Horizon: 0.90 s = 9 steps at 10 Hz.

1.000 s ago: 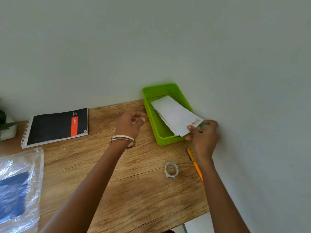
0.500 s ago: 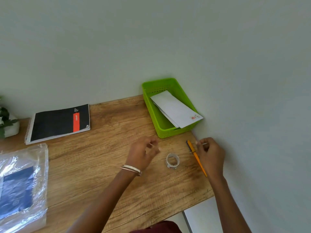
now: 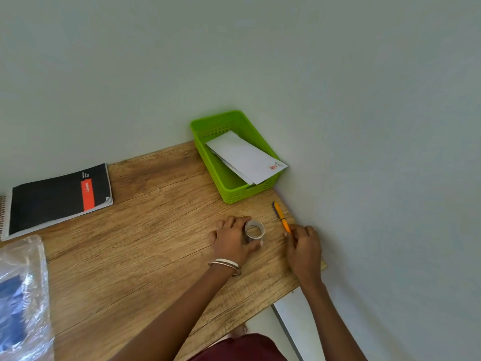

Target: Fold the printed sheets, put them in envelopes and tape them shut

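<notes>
Both hands were low on the wooden desk, nearest the camera. L hand had thumb and fingers curled round the tape roll, which stood on edge w/ its hole facing up toward the camera; grip looked firm enough to steady or lift it, prob. so the loose end could be found. R hand sat just beside the near end of the orange pen, fingers bent inward and fingertips touching or nearly touching the pen; couldn't tell if it actually pinched it. Pen lay along the desk's right edge by the wall, out of the way of the work area. At far left, a clear plastic bag w/ something blue inside lay at the desk's near corner, and behind it a black spiral notebook lay flat, well apart from the hands. Farthest back, the green basket was tucked into the corner against the wall, holding white envelopes stacked at a slant, one corner overhanging the rim, likely the spot for finished ones. No loose sheets showed on the desk, so I judged the folding and stuffing for this lot done and the tape being picked up for the next seal.
</notes>
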Motion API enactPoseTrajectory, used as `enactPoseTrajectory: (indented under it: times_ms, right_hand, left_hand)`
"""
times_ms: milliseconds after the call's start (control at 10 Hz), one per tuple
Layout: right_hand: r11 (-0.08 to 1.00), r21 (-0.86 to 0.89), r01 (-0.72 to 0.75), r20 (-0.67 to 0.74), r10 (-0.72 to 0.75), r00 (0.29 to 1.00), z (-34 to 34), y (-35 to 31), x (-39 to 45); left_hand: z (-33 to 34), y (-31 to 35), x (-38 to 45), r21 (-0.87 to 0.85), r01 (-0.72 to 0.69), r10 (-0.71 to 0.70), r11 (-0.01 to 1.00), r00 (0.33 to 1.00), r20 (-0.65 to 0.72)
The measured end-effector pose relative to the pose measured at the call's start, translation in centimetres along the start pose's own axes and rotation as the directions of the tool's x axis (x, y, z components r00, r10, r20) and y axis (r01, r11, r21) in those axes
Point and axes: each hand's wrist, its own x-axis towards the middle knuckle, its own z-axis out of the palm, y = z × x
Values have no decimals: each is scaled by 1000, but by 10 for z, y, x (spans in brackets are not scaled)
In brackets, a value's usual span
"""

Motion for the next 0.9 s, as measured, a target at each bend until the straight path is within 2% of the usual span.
enactPoseTrajectory:
  times_ms: [300,700,800,900]
  right_hand:
    - [995,47,85,-49,-83,995,-3,8,5]
    - [993,53,101,-39,-99,994,-2,9,3]
    - [993,35,116,-82,-113,990,-2,8,2]
    - [990,22,139,-138,-135,981,-8,-1,2]
  left_hand:
    - [22,17,6,9,31,-30,999,996,-80]
    - [20,14,4,9,21,-21,1000,999,-39]
    - [14,13,2,34,5,-4,999,999,-32]
    - [8,10,2,-39,9,-10,999,1000,-14]
